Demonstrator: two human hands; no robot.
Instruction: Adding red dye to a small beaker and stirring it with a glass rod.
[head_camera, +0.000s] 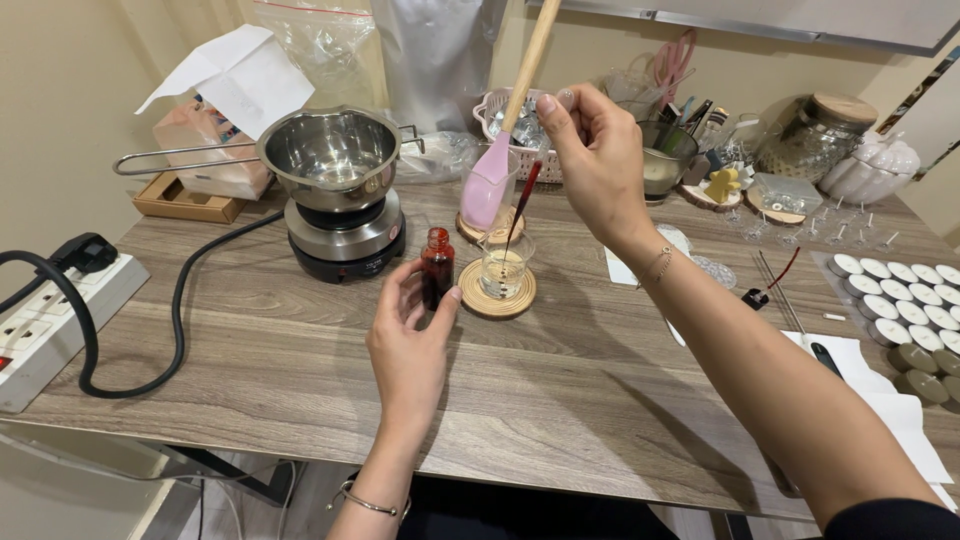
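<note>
My left hand (408, 335) grips a small glass bottle of dark red liquid (436, 268) standing on the wooden table (560, 390). My right hand (595, 150) is raised above and pinches the bulb of a dropper (520, 205) with red liquid in its thin tube. The dropper's tip hangs over a small clear glass cup (502, 265) that sits on a round wooden coaster (497, 293). Behind it a pink silicone spatula with a wooden handle (497, 165) stands in another clear cup.
A steel pot (333, 155) rests on a small electric hot plate (343, 240) at the left, its black cable running to a power strip (55, 320). Several tealight cups (905, 300) and wicks lie at the right. Jars, a basket and bags crowd the back edge.
</note>
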